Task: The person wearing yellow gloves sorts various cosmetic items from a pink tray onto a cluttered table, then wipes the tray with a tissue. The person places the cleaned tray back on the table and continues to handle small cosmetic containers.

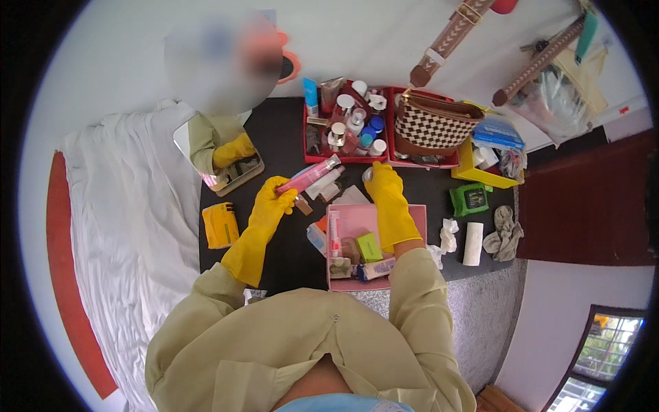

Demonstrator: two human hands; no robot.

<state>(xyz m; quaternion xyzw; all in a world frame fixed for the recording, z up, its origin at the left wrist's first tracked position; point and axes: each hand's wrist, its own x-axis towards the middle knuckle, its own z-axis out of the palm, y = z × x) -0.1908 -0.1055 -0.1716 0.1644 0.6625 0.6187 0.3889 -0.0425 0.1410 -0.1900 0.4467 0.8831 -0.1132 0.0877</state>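
Note:
Both my hands wear yellow rubber gloves. My left hand (274,196) grips a pink tube (310,174) by its lower end, held slantwise above the black tabletop (281,130). My right hand (384,189) reaches past the far rim of a pink tray (415,216) and closes around a small pale bottle (367,174), mostly hidden by the fingers. The pink tray holds a green box (369,246), tubes and small packets. More tubes lie just beneath the pink tube.
A red bin (347,123) of bottles and a checkered handbag (432,123) stand at the back. A yellow box (480,172), green wipes pack (470,199), paper roll (473,244) and grey cloth (503,233) lie right. A tilted mirror (220,154) and yellow packet (220,225) sit left, beside a white sheet (130,206).

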